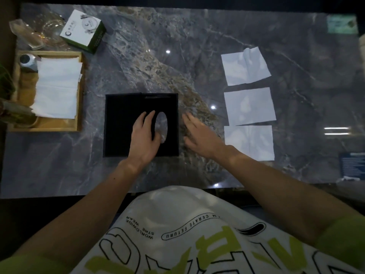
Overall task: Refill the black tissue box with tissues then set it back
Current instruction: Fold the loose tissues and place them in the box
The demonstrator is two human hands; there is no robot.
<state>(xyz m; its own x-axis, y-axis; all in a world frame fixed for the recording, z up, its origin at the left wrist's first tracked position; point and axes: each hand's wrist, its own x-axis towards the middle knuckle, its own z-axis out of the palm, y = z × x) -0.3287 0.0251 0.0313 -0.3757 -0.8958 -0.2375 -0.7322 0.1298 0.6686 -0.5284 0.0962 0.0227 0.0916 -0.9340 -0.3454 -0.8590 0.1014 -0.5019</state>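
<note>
The black tissue box (122, 123) lies flat at the middle of the grey marble table (158, 56), its oval slot (162, 125) showing the marble through it. My left hand (144, 135) rests flat on the box beside the slot, fingers together, holding nothing. My right hand (197, 135) hovers just right of the box, fingers spread, empty. Three white tissues lie in a column to the right: the far tissue (245, 66), the middle tissue (249, 106) and the near tissue (250, 143).
A wooden tray (79, 91) at the left holds a stack of white tissues (57, 86) and a small dark jar (26, 59). Behind it stand a white and green carton (84, 29) and glassware (47, 26). The table's front edge runs near my shirt.
</note>
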